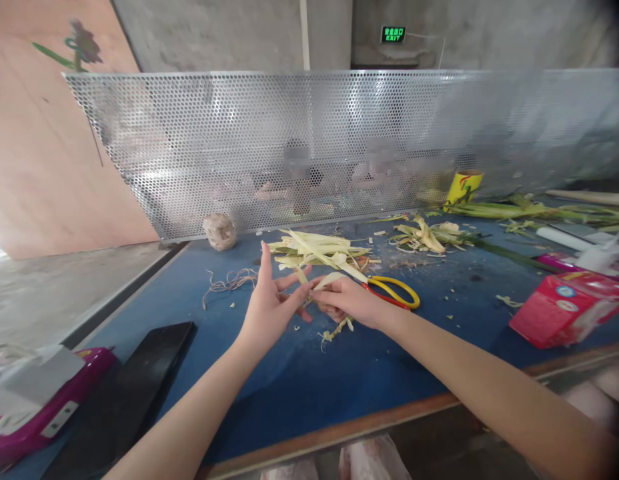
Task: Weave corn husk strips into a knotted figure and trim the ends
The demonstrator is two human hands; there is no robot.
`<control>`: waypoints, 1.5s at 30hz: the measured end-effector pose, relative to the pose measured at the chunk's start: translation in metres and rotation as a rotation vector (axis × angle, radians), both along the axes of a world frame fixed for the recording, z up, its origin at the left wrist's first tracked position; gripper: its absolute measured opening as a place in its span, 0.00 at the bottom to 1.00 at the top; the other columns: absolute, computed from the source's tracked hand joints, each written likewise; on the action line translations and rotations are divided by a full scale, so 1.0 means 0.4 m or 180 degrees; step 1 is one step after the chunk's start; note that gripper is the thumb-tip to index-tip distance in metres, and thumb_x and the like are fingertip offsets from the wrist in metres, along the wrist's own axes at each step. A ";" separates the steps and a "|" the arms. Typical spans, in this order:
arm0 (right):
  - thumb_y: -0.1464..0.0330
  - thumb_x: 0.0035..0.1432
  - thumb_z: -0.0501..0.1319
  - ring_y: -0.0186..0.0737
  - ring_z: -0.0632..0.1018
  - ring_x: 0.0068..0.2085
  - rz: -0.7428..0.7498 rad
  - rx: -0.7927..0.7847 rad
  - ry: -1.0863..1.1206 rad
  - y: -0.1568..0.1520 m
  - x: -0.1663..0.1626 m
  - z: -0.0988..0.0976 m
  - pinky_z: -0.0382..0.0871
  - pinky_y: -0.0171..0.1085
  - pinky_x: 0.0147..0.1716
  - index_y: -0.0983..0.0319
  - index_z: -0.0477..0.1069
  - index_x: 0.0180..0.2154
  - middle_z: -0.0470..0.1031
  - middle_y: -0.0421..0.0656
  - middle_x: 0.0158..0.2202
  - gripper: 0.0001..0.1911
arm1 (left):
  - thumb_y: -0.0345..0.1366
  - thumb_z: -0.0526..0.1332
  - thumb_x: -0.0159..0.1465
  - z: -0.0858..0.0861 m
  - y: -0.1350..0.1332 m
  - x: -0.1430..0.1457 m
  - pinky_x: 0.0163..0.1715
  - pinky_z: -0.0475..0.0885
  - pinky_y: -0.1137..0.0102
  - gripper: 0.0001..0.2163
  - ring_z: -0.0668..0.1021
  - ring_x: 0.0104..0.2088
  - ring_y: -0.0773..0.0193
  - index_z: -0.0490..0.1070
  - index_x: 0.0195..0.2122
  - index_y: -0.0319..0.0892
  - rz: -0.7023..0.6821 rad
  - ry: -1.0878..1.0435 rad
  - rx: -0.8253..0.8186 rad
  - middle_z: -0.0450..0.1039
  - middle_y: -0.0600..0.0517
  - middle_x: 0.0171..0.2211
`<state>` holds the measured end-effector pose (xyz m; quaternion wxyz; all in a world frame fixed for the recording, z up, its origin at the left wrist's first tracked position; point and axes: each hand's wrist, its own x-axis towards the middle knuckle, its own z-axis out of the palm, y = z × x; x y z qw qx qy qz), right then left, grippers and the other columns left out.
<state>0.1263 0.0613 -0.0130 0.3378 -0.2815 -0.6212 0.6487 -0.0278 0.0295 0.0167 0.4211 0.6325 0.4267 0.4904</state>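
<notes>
Both hands meet over the blue table [299, 393], working a pale corn husk strip [327, 280] between them. My left hand [272, 297] pinches it with thumb and finger, its other fingers spread. My right hand [344, 299] closes around the strip, its fingers partly hidden. Below the right hand a twisted husk length [335, 331] with a frayed end shows, apparently joined to the held piece. Just beyond the hands lies a pile of husk strips [314, 248]. Scissors with yellow and red handles [414, 298] rest to the right, their blades out of sight.
A ball of twine-like material [219, 231] and loose string [229, 280] lie left. Right are husk scraps [429, 237], a yellow can [463, 188] and a red packet [564, 310]. A black phone-like slab [134, 380] and purple device [54, 407] sit front left. Perforated metal screen [214, 133] stands behind.
</notes>
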 end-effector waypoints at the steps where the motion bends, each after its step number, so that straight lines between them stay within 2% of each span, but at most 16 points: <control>1: 0.56 0.51 0.60 0.23 0.50 0.15 -0.0006 -0.0039 0.0074 -0.001 0.000 0.001 0.41 0.28 0.15 0.62 0.64 0.34 0.51 0.29 0.15 0.16 | 0.35 0.62 0.55 0.001 -0.001 0.001 0.07 0.60 0.79 0.47 0.75 0.15 0.70 0.21 0.61 0.54 -0.0031 -0.0062 -0.0087 0.71 0.40 0.48; 4: 0.56 0.53 0.58 0.23 0.50 0.14 0.0038 -0.0101 0.0138 -0.003 0.001 0.004 0.41 0.28 0.15 0.61 0.62 0.32 0.53 0.29 0.15 0.14 | 0.34 0.62 0.55 0.000 0.000 0.004 0.06 0.59 0.80 0.46 0.76 0.15 0.67 0.22 0.61 0.53 -0.0105 -0.0234 -0.0258 0.74 0.42 0.45; 9: 0.59 0.54 0.58 0.23 0.52 0.14 0.0046 0.0061 0.0009 -0.003 0.002 0.005 0.43 0.28 0.14 0.63 0.59 0.25 0.54 0.30 0.14 0.15 | 0.34 0.61 0.56 -0.011 0.004 0.005 0.06 0.62 0.79 0.45 0.78 0.19 0.62 0.24 0.62 0.52 -0.0106 -0.0287 -0.0190 0.75 0.42 0.42; 16: 0.61 0.53 0.58 0.22 0.50 0.14 0.0125 -0.0029 -0.0255 -0.009 0.008 0.011 0.41 0.26 0.12 0.61 0.58 0.26 0.54 0.30 0.15 0.13 | 0.37 0.60 0.58 -0.014 0.008 0.001 0.06 0.63 0.77 0.43 0.78 0.18 0.61 0.24 0.61 0.57 -0.0093 -0.0043 -0.0011 0.75 0.43 0.41; 21: 0.60 0.53 0.58 0.24 0.58 0.15 0.0046 0.0439 -0.0448 -0.016 0.008 0.018 0.48 0.27 0.13 0.63 0.63 0.27 0.60 0.33 0.17 0.12 | 0.36 0.58 0.59 -0.011 0.015 -0.001 0.09 0.66 0.75 0.42 0.78 0.21 0.61 0.22 0.61 0.56 -0.0227 -0.0184 -0.0076 0.73 0.41 0.45; 24: 0.67 0.51 0.61 0.27 0.67 0.21 -0.0172 0.0819 -0.0272 -0.014 0.010 0.025 0.57 0.28 0.19 0.63 0.65 0.32 0.68 0.36 0.23 0.08 | 0.34 0.57 0.59 -0.009 0.016 -0.001 0.10 0.67 0.75 0.41 0.78 0.25 0.61 0.22 0.61 0.51 -0.0428 -0.0358 -0.0191 0.69 0.38 0.49; 28: 0.67 0.54 0.58 0.28 0.68 0.21 -0.0734 0.1066 -0.0370 -0.004 0.018 0.028 0.58 0.30 0.20 0.63 0.66 0.34 0.69 0.37 0.23 0.07 | 0.31 0.61 0.55 -0.010 0.017 0.003 0.13 0.69 0.74 0.44 0.78 0.26 0.63 0.27 0.62 0.46 -0.0506 -0.0366 -0.0310 0.66 0.36 0.52; 31: 0.66 0.54 0.57 0.29 0.68 0.22 -0.0973 0.1230 -0.0550 0.000 0.020 0.021 0.60 0.31 0.21 0.64 0.68 0.36 0.69 0.39 0.25 0.09 | 0.29 0.61 0.55 -0.012 0.022 0.002 0.15 0.70 0.74 0.42 0.78 0.27 0.63 0.32 0.63 0.42 -0.0445 -0.0387 -0.0320 0.72 0.38 0.45; 35: 0.66 0.52 0.59 0.34 0.72 0.28 -0.0893 0.1330 -0.0649 -0.001 0.016 0.012 0.66 0.33 0.29 0.63 0.68 0.39 0.70 0.39 0.25 0.12 | 0.29 0.59 0.56 -0.011 0.023 0.001 0.15 0.70 0.74 0.42 0.79 0.28 0.59 0.28 0.62 0.38 -0.0551 -0.0390 -0.0386 0.77 0.42 0.36; 39: 0.64 0.51 0.60 0.35 0.73 0.28 -0.1284 0.1432 -0.0808 -0.002 0.018 0.013 0.65 0.34 0.29 0.63 0.68 0.37 0.71 0.40 0.26 0.12 | 0.29 0.58 0.57 -0.010 0.017 0.006 0.14 0.70 0.74 0.41 0.80 0.29 0.58 0.27 0.62 0.41 -0.0593 -0.0407 -0.0481 0.77 0.43 0.36; 43: 0.61 0.56 0.54 0.33 0.70 0.23 -0.1325 0.1705 -0.0910 0.000 0.023 0.022 0.62 0.32 0.25 0.63 0.68 0.32 0.65 0.37 0.19 0.12 | 0.31 0.59 0.57 -0.014 0.012 0.013 0.14 0.70 0.75 0.41 0.80 0.28 0.57 0.27 0.63 0.43 -0.0633 -0.0472 -0.0637 0.77 0.43 0.37; 45: 0.62 0.57 0.53 0.32 0.69 0.22 -0.1348 0.1840 -0.0927 0.002 0.022 0.024 0.61 0.31 0.24 0.63 0.67 0.29 0.64 0.37 0.18 0.12 | 0.32 0.59 0.57 -0.017 0.010 0.015 0.14 0.70 0.75 0.42 0.80 0.27 0.57 0.28 0.63 0.44 -0.0645 -0.0504 -0.0667 0.77 0.42 0.38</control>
